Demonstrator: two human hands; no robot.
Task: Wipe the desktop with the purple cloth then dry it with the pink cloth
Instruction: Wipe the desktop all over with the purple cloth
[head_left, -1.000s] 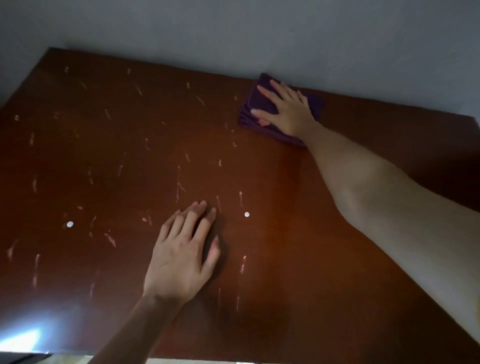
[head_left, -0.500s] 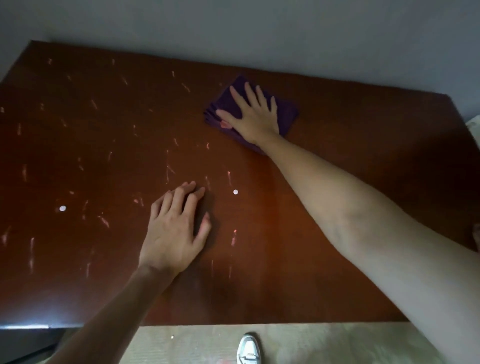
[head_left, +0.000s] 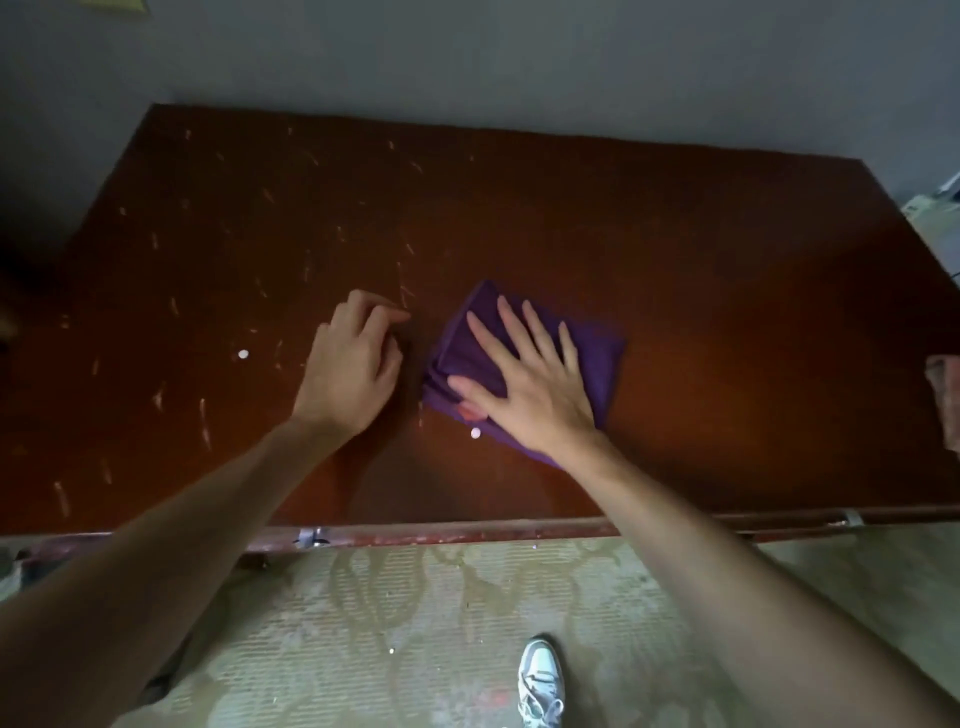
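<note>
Purple cloth (head_left: 524, 364) now nearer desktop (head_left: 675, 291) front edge; right hand (head_left: 524, 384) flat on it, left hand (head_left: 353, 369) loosely curled beside, empty.

A single wide-angle head camera is looking forward and steeply down from above the near edge of the desktop (head_left: 675, 249). It is sitting close enough that both forearms are entering from the bottom corners and filling much of the lower frame. The wall (head_left: 519, 62) is running across the top, the patterned floor (head_left: 415, 623) and one shoe (head_left: 540, 680) are showing along the bottom. The desk edges are bowing at the sides. No second view is sharing the scene.
</note>
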